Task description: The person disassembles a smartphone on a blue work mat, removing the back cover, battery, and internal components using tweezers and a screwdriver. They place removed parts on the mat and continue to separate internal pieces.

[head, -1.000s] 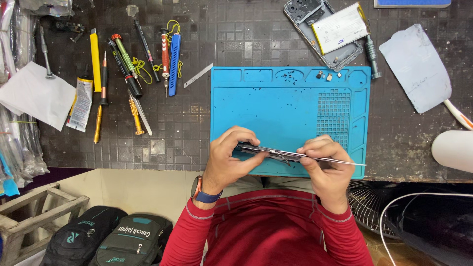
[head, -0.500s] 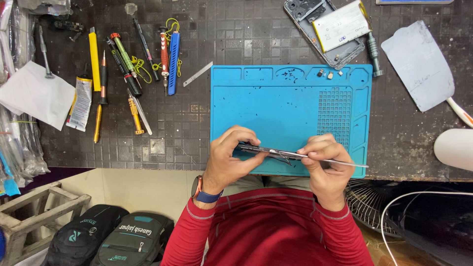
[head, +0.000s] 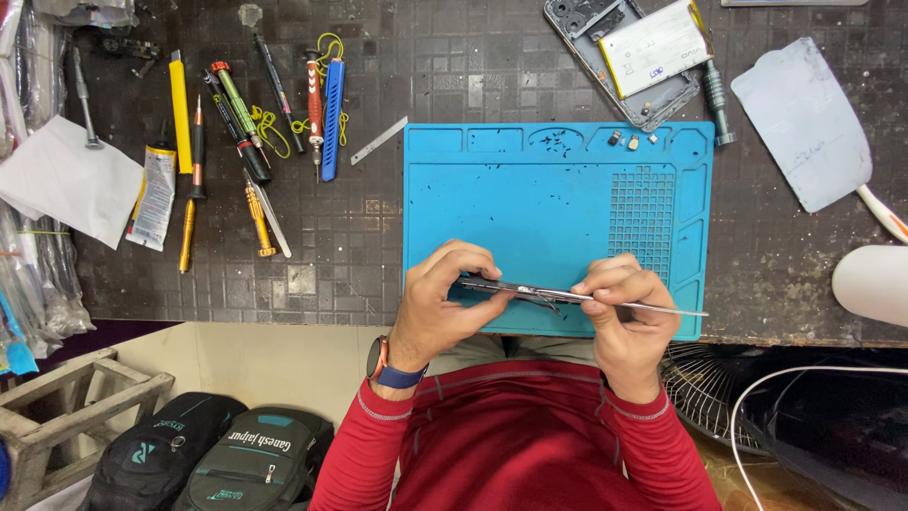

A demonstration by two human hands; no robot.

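My left hand [head: 443, 308] grips a thin dark flat device, a phone part seen edge-on [head: 515, 288], over the near edge of a blue silicone work mat [head: 530, 199]. My right hand [head: 624, 317] pinches a slim metal tool [head: 662, 308] whose tip meets the edge of the device, with the other end pointing right. Both hands sit close together above the mat's front rim. Red sleeves cover my forearms, and a watch sits on my left wrist.
Screwdrivers, pens and a blue tool [head: 330, 118] lie at the back left. An opened phone shell with a white battery [head: 641, 47] rests behind the mat. Small screws [head: 622, 140] sit in a mat tray. White paper [head: 59, 180], a grey sheet [head: 802, 118], backpacks [head: 213, 454] and a fan [head: 705, 388] surround.
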